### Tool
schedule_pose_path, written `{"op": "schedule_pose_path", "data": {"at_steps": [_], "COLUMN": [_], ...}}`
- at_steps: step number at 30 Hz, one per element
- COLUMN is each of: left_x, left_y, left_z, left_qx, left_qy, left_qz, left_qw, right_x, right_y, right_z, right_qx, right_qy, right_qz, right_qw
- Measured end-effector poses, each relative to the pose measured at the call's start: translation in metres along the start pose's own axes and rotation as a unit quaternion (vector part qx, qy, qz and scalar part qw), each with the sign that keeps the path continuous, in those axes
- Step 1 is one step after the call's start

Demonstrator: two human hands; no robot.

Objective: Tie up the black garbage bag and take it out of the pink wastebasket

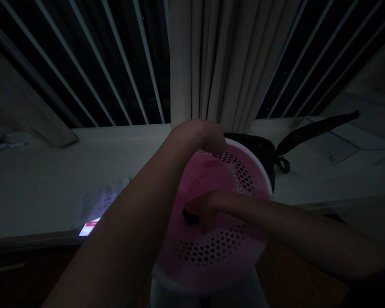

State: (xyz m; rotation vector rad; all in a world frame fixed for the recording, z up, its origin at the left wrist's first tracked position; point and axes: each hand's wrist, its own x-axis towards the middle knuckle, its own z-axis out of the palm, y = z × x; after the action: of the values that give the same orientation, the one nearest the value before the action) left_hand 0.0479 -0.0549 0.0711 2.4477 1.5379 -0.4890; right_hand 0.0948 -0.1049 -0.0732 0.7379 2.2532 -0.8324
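Observation:
A pink plastic basket (231, 179) with perforated walls is tilted toward me in dim light. My left hand (200, 134) curls over its far rim and grips it. Inside the basket, my right hand (203, 207) is closed on a small dark object (190, 217) against the basket's bottom. What that object is I cannot make out in the dark.
A pale window ledge (51, 171) runs across behind the basket. A black bag with a long strap (311, 132) lies on it to the right, papers and a lit card (98, 207) to the left. Curtains (218, 64) and window bars stand behind.

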Motion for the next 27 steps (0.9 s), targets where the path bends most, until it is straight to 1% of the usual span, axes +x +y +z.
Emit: {"op": "schedule_pose_path", "data": {"at_steps": [1,2,4,6,8,12,16,22,25,27], "left_x": [-0.001,-0.001,-0.002,-0.002,-0.002,-0.002,-0.001,0.003,0.003,0.001], "left_y": [-0.002,-0.004,-0.009,-0.012,-0.012,-0.005,-0.001,-0.011,-0.016,-0.015], "left_z": [0.000,0.000,0.001,0.001,0.001,-0.001,-0.002,0.001,0.001,0.001], "left_qx": [0.000,0.001,0.000,0.000,0.001,-0.001,-0.008,-0.020,-0.032,-0.034], "left_qy": [-0.001,0.000,0.003,0.005,0.007,0.008,0.011,0.012,0.014,0.017], "left_qz": [-0.003,-0.007,-0.012,-0.012,-0.012,-0.019,-0.021,-0.021,-0.015,-0.012], "left_qw": [1.000,1.000,1.000,1.000,1.000,1.000,1.000,1.000,0.999,0.999], "right_x": [-0.011,-0.021,-0.036,-0.042,-0.040,-0.034,-0.035,-0.039,-0.040,-0.039], "right_y": [-0.002,-0.004,-0.004,-0.002,0.001,0.004,0.008,0.016,0.015,0.013], "right_z": [0.000,0.002,0.009,0.020,0.029,0.035,0.035,0.034,0.032,0.032], "right_qx": [-0.026,-0.026,-0.005,0.024,0.047,0.069,0.106,0.142,0.138,0.129], "right_qy": [0.009,0.036,0.056,0.022,-0.009,-0.004,-0.015,-0.018,-0.019,-0.019], "right_qz": [-0.008,-0.009,-0.021,-0.036,-0.046,-0.071,-0.059,-0.068,-0.078,-0.078], "right_qw": [1.000,0.999,0.998,0.999,0.998,0.995,0.992,0.987,0.987,0.988]}}
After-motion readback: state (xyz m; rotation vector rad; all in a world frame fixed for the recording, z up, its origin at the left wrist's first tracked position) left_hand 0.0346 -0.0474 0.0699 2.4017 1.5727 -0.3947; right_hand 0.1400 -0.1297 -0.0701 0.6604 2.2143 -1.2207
